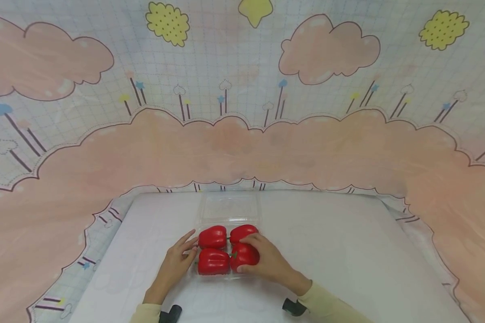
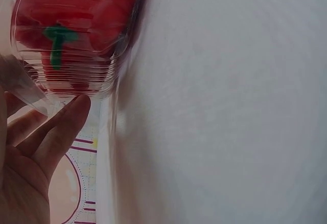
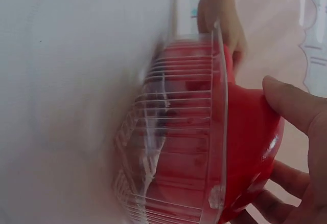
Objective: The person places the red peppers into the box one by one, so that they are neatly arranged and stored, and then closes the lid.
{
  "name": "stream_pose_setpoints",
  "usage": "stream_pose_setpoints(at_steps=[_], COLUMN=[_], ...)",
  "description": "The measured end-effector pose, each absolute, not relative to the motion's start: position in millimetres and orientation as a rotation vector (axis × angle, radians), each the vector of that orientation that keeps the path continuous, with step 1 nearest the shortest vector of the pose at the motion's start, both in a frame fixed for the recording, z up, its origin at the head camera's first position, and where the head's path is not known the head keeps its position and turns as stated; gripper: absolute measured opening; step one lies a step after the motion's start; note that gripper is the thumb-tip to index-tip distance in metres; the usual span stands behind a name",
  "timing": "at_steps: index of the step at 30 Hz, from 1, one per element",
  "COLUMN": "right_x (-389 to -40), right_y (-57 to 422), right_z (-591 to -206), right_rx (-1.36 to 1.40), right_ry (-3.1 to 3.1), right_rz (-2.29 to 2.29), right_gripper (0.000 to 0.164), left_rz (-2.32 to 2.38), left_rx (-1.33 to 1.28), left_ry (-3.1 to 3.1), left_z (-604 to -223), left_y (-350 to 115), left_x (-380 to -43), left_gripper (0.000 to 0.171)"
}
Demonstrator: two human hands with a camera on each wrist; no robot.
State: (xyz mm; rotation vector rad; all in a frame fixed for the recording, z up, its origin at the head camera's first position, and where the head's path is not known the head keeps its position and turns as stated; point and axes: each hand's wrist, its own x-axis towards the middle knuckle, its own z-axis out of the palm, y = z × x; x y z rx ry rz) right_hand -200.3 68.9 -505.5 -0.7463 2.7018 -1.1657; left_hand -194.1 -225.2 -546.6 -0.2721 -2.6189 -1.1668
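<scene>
Red bell peppers lie in two rows in a clear plastic clamshell box, its lid folded open toward the back. My right hand grips the near right pepper, thumb on its near side and fingers over its far side. In the right wrist view this pepper bulges above the box rim. My left hand touches the left wall of the box with spread fingers. A green stem shows through that wall in the left wrist view.
The box stands on a white tabletop. Behind the table hangs a patterned cloth with clouds and stars, which also drops along both sides. Dark wrist straps sit below both hands.
</scene>
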Motion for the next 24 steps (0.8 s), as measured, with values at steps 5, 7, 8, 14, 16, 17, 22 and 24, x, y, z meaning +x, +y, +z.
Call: stream_pose_setpoints(at_steps=[5, 7, 8, 14, 16, 17, 22, 24], right_x=[-197.8, -197.0, -196.7, -194.0, -193.4, -193.3, -193.4, -193.6], right_y=[65.3, 64.9, 65.1, 70.7, 73.0, 74.2, 78.6, 78.9], right_z=[-503.5, -503.0, -502.9, -500.9, -500.0, -499.9, -501.4, -502.2], right_rx=[-0.787, -0.801, -0.807, -0.793, -0.803, -0.809, -0.843, -0.854], right_ry=[2.788, 2.803, 2.802, 2.770, 2.783, 2.791, 2.800, 2.794], right_rz=[-1.022, -0.992, -0.991, -1.069, -1.089, -1.100, -1.137, -1.131], right_gripper=[0.072, 0.072, 0.071, 0.066, 0.063, 0.060, 0.050, 0.049], left_rz=[-1.173, -1.182, -1.185, -1.178, -1.177, -1.178, -1.165, -1.153], left_rx=[-0.294, -0.296, -0.295, -0.283, -0.276, -0.274, -0.271, -0.274], left_ry=[-2.606, -2.605, -2.606, -2.616, -2.619, -2.619, -2.620, -2.619], left_z=[-547.0, -547.5, -547.6, -547.4, -547.0, -546.6, -546.6, -546.8], left_y=[-225.0, -224.8, -224.7, -224.6, -224.4, -224.3, -223.8, -223.7], left_x=[-195.0, -195.3, -195.4, -195.5, -195.3, -195.0, -194.3, -194.0], left_gripper=[0.038, 0.038, 0.039, 0.040, 0.040, 0.040, 0.038, 0.038])
